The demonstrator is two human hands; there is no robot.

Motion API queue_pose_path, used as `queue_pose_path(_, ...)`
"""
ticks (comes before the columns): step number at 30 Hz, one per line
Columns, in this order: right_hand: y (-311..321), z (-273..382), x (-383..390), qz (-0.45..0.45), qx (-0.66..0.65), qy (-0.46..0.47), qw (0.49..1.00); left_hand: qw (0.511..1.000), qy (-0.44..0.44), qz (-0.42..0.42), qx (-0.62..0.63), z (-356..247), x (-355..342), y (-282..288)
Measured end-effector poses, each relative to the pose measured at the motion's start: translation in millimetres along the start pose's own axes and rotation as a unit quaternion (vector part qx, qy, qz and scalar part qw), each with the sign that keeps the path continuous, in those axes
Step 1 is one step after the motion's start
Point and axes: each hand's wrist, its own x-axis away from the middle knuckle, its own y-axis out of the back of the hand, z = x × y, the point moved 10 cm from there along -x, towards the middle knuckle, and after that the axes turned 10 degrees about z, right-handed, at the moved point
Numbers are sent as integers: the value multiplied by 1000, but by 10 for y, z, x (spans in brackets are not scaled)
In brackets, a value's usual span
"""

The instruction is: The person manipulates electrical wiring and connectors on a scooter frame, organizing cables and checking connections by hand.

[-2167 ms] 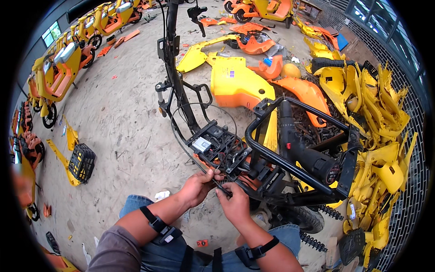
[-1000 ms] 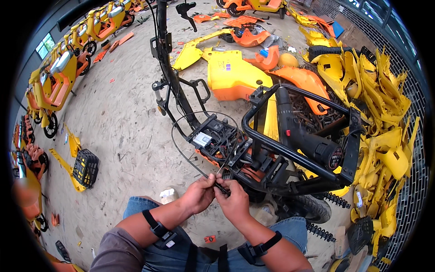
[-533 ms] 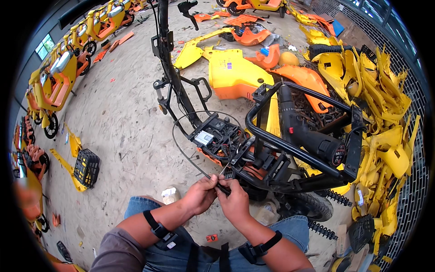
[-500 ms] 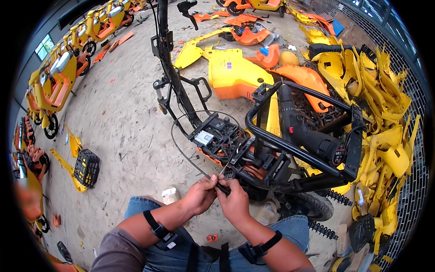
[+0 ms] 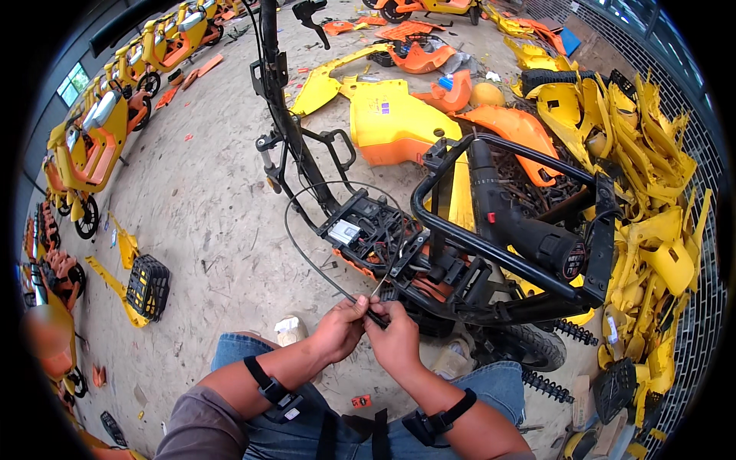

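Observation:
My left hand (image 5: 341, 331) and my right hand (image 5: 395, 336) meet fingertip to fingertip in front of the stripped scooter frame (image 5: 303, 165). Both are closed, pinching a thin black cable (image 5: 300, 249) that loops up in a wide arc over the frame's open electronics bay (image 5: 360, 230). A short bright length of bare metal wire (image 5: 379, 287) sticks up from between the fingers. The exact grip point is partly hidden by my thumbs. Beyond my right hand, a black cordless drill (image 5: 529, 234) rests within the tubular rear rack (image 5: 498, 249).
The rear wheel (image 5: 529, 346) and a coil spring (image 5: 548, 386) lie right of my knees. Yellow panels (image 5: 652, 253) are heaped along the brick wall. A yellow-orange panel (image 5: 395, 123) lies beyond the frame. At far left stand rows of scooters (image 5: 92, 146); a black basket (image 5: 147, 286) sits nearer.
My hands keep the same pinch on the cable with barely any movement. The view has shifted very slightly, and the cable loop sits a touch further left.

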Motion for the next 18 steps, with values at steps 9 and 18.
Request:
queue_pose_path(9,17,-98,-57,21,-15,16,1000,1000,-18,4,-23,51,-54,93)
queue_pose_path(18,91,-39,-95,41,72,15,996,999,13,12,-44,57,-94,46)
